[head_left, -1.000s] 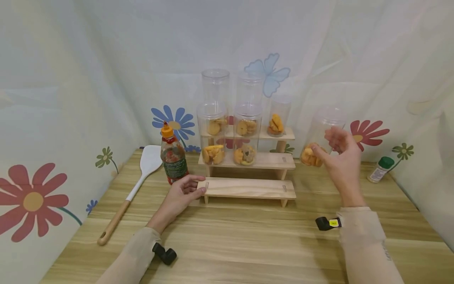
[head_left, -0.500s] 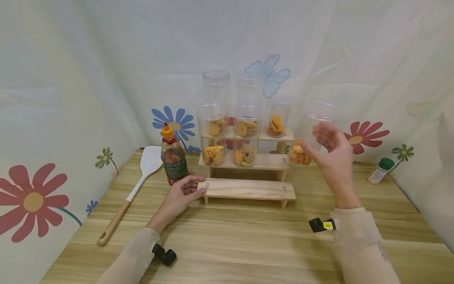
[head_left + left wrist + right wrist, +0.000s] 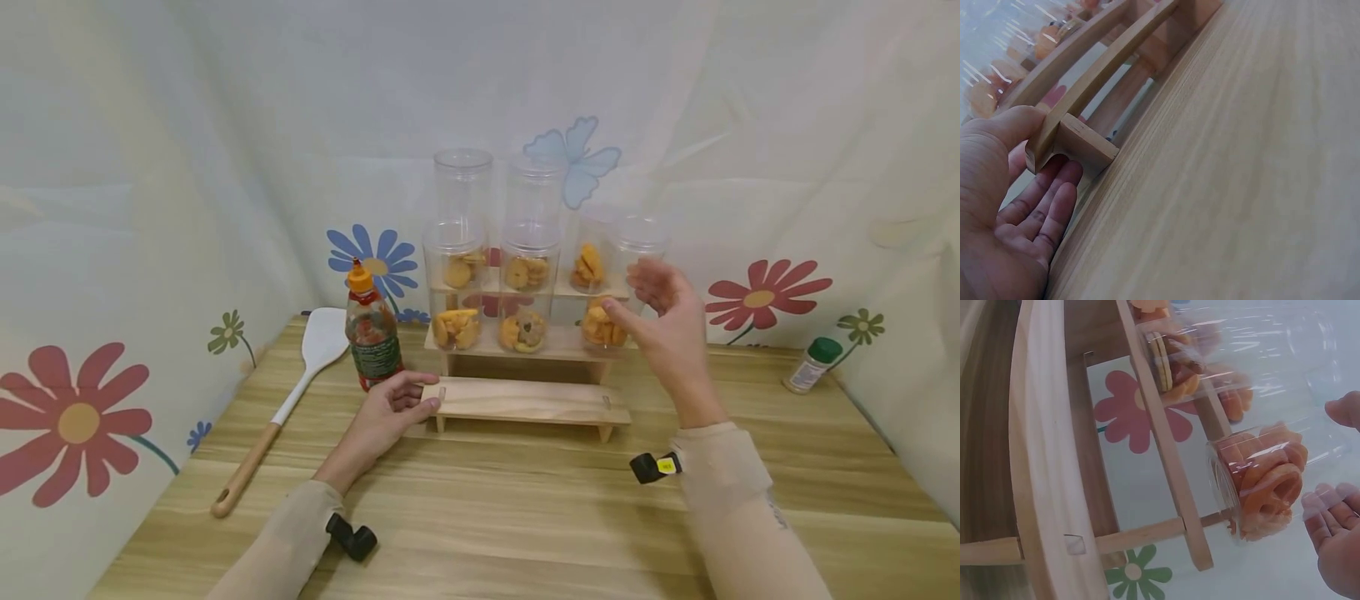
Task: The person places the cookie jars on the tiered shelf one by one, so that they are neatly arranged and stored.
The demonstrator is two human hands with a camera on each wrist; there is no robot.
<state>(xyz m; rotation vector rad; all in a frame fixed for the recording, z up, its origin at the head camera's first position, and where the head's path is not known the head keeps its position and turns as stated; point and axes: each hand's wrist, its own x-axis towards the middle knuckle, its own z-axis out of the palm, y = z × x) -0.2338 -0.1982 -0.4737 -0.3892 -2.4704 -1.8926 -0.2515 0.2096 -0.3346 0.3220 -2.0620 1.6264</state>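
Observation:
A three-step wooden display stand (image 3: 525, 400) holds clear jars of snacks. My left hand (image 3: 384, 425) grips the left end of its lowest step; in the left wrist view the thumb lies on top of the board (image 3: 1110, 69) and the fingers curl beneath. My right hand (image 3: 671, 342) holds a clear jar (image 3: 603, 327) of orange snacks, thumb on one side and fingers on the other. That jar tilts, its top leaning right, and its base is close over the right end of the middle step. In the right wrist view, pretzel-shaped snacks (image 3: 1269, 487) show inside it.
Two jars, one being a cookie jar (image 3: 523, 327), stand left on the middle step. Several jars, including a smaller one (image 3: 588, 267), occupy the top step. A sauce bottle (image 3: 373, 342) and white spatula (image 3: 296, 396) are left; a green-capped shaker (image 3: 812, 365) is far right.
My right hand has carried the jar leftward, from beside the stand to over the right end of its middle step. The left hand stays on the lowest step.

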